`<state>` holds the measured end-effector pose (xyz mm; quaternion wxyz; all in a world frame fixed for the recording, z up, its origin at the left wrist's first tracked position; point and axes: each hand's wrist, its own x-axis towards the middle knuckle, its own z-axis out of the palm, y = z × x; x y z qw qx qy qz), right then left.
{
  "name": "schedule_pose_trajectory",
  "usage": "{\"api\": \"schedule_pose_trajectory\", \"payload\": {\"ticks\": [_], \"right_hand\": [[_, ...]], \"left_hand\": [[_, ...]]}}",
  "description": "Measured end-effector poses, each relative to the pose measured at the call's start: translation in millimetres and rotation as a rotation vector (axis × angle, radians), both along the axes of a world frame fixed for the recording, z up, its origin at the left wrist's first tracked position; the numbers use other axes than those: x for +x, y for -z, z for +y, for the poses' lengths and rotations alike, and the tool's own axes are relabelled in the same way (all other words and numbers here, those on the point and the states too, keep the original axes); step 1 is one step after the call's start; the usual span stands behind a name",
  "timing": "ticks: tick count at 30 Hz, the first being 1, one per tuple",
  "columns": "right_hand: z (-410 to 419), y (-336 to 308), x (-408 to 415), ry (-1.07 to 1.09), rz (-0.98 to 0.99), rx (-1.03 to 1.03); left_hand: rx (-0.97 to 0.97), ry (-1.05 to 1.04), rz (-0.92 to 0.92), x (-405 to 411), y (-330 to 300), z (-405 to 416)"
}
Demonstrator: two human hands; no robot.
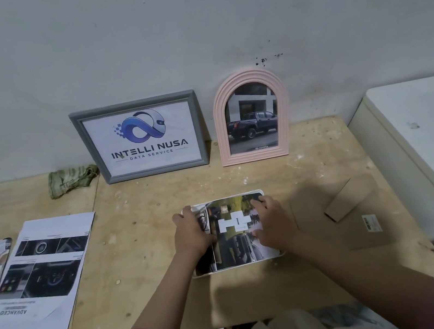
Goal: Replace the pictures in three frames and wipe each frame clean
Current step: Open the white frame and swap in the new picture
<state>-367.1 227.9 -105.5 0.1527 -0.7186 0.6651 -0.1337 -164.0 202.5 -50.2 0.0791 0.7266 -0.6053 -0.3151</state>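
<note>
I note a scuffed plywood table against a grey, stained wall, a white cabinet well right of my fingers. Beyond my fingertips stand a grey rectangular frame and a ribbed pink arched frame; a crumpled cloth and glossy sheets lie far left, a cardboard backing just right. My left hand and right hand press flat, fingers spread, on a picture in a white frame directly beneath them.
</note>
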Motion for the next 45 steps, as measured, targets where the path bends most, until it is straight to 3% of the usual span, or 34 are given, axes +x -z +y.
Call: {"api": "schedule_pose_trajectory", "payload": {"ticks": [7,14,20,31,37,45], "right_hand": [[-8.7,-8.3,-1.9,0.141,-0.204,0.046],[-7.4,-20.4,-0.2,0.392,-0.575,0.11],[-17.2,-27.8,7.3,0.446,-0.593,0.235],[-51.9,-60.5,83.4,0.177,-0.61,0.237],[-63.5,-74.6,178.9,-0.014,-0.61,0.247],[-95.7,-75.9,329.4,-0.178,-0.499,0.279]], "left_hand": [[0.039,-0.424,0.548,22.2,-4.8,-4.2],[0.052,-0.583,0.748,26.8,-2.5,5.1],[0.016,-0.724,0.745,28.5,-9.1,19.9],[-0.009,-0.919,0.619,80.1,-25.6,73.6],[-0.157,-1.103,0.485,154.6,-16.5,105.4],[-0.207,-1.141,0.374,274.2,-16.2,107.2]]}}
